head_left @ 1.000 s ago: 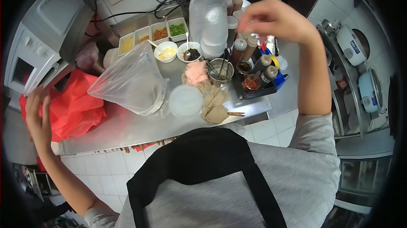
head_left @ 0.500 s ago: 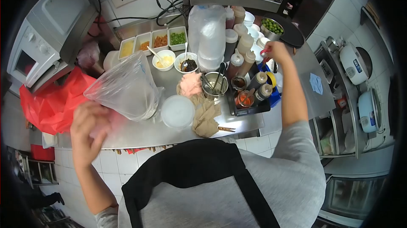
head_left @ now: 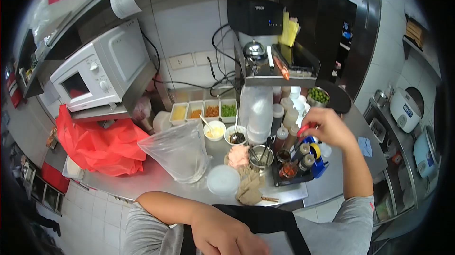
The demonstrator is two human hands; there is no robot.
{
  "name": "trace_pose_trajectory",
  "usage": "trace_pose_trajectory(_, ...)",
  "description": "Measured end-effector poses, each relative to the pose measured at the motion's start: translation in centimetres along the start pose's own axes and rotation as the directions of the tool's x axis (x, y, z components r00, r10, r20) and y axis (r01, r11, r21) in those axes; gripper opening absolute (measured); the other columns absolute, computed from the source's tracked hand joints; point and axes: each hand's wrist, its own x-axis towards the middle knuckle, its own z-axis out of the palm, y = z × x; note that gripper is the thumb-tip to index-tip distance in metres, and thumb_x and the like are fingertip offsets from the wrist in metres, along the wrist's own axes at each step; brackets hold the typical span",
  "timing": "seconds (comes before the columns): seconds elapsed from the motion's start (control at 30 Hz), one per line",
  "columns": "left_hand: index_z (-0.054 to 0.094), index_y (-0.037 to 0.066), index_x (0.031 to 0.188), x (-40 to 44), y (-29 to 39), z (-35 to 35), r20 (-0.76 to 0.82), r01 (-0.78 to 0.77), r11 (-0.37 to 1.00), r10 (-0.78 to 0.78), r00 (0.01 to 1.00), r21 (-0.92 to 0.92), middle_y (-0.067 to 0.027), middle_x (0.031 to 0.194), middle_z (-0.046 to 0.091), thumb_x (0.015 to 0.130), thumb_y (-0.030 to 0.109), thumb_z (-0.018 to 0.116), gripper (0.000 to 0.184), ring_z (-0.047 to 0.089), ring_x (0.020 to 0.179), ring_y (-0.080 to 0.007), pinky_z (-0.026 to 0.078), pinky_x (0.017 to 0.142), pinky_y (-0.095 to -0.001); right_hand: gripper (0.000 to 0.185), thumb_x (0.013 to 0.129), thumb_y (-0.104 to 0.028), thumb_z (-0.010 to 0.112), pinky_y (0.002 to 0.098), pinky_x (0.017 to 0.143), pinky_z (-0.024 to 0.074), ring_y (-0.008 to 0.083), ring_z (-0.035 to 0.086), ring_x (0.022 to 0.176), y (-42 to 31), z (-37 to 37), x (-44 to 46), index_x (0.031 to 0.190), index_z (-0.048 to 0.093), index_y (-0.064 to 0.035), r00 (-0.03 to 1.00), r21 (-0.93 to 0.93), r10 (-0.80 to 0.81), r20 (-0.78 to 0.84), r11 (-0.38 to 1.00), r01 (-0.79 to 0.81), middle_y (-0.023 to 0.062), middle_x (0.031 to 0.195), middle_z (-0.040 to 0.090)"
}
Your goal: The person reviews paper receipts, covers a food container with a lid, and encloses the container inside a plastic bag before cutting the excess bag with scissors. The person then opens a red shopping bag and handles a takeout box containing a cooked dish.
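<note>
My right hand (head_left: pixel 328 126) grips a red-handled tool (head_left: pixel 307 128) beside tan plastic squeeze bottles (head_left: pixel 291 134); crowded so closely, they could topple if my knuckles or the tool catch one. My left hand (head_left: pixel 225 236) curls before my black cloth apron (head_left: pixel 246 212); whether it holds anything, I cannot tell.

Free counter (head_left: pixel 154 181) before the plastic bag (head_left: pixel 177 153), but close-packed bottles (head_left: pixel 277 116) behind the black tray (head_left: pixel 295 181)
</note>
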Motion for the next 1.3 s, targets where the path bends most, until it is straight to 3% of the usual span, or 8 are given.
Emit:
trace_pose_trajectory(0.03,0.063,0.002,0.078,0.0,1.0,-0.6,0.075,0.114,0.990,-0.107,0.991,-0.088,-0.0166,0.080,0.059,0.095,0.019,0.049,0.028,0.056,0.076,-0.0373,0.044,0.068,-0.0488,0.017,0.067,-0.001,0.072,0.0329,0.066,0.0486,0.0252,0.060,0.075,-0.7,0.3,0.3,0.082,0.063,-0.0029,0.999,0.041,-0.015,0.031,0.999,0.013,0.0099,0.077,0.059)
trace_pose_trajectory(0.1,0.064,0.004,0.078,1.2,2.6,-1.3,0.220,0.208,0.977,-0.211,0.952,0.038,-0.0173,0.077,0.059,0.094,0.024,0.050,0.030,0.057,0.073,-0.0351,0.046,0.068,-0.0468,0.017,0.068,-0.004,0.072,0.0345,0.067,0.0483,0.0259,0.060,0.076,-1.9,0.7,1.1,0.083,0.064,-0.0038,0.991,0.132,-0.014,0.130,0.991,-0.003,0.0096,0.077,0.059)
trace_pose_trajectory(0.23,0.065,0.004,0.078,3.5,3.4,-0.4,0.341,0.269,0.939,-0.330,0.880,0.215,-0.0178,0.076,0.060,0.094,0.028,0.051,0.031,0.058,0.072,-0.0340,0.046,0.068,-0.0460,0.018,0.068,-0.008,0.071,0.0369,0.065,0.0477,0.0277,0.060,0.073,-3.0,1.3,2.9,0.084,0.063,-0.0057,0.959,-0.003,-0.078,0.271,0.997,0.082,0.0097,0.078,0.058)
trace_pose_trajectory(0.33,0.065,0.005,0.078,4.4,2.6,1.0,0.340,0.279,0.932,-0.346,0.874,0.232,-0.0180,0.076,0.060,0.093,0.029,0.051,0.032,0.058,0.072,-0.0341,0.046,0.068,-0.0461,0.018,0.069,-0.007,0.070,0.0377,0.065,0.0483,0.0286,0.060,0.072,-3.2,1.0,3.7,0.086,0.064,-0.0067,0.943,-0.153,-0.101,0.318,0.976,0.157,0.0083,0.080,0.060)
trace_pose_trajectory(0.53,0.065,0.005,0.078,5.5,-0.9,3.2,0.366,0.255,0.951,-0.304,0.880,0.177,-0.0183,0.076,0.060,0.093,0.030,0.051,0.033,0.058,0.072,-0.0341,0.046,0.068,-0.0464,0.015,0.070,-0.009,0.069,0.0393,0.066,0.0486,0.0299,0.060,0.076,-4.1,-0.7,4.3,0.084,0.063,-0.0084,0.968,-0.329,-0.044,0.246,0.936,0.126,0.0068,0.082,0.059)
trace_pose_trajectory(0.9,0.066,0.005,0.078,6.9,-8.4,2.8,0.295,0.238,0.969,-0.246,0.923,0.062,-0.0190,0.077,0.060,0.092,0.033,0.051,0.034,0.058,0.072,-0.0343,0.046,0.068,-0.0469,0.022,0.070,-0.012,0.070,0.0399,0.067,0.0496,0.0289,0.062,0.078,-5.2,-0.5,3.5,0.091,0.062,-0.0109,0.944,-0.375,0.008,0.330,0.919,0.124,0.0058,0.088,0.060)
trace_pose_trajectory(1.3,0.066,0.006,0.078,6.2,-6.9,2.0,0.238,0.250,0.962,-0.271,0.933,0.113,-0.0198,0.078,0.060,0.092,0.036,0.051,0.036,0.058,0.071,-0.0344,0.046,0.068,-0.0475,0.019,0.071,-0.011,0.068,0.0413,0.068,0.0489,0.0291,0.061,0.084,-4.9,0.1,3.0,0.089,0.062,-0.0105,0.945,-0.283,-0.012,0.326,0.953,0.109,0.0069,0.087,0.058)
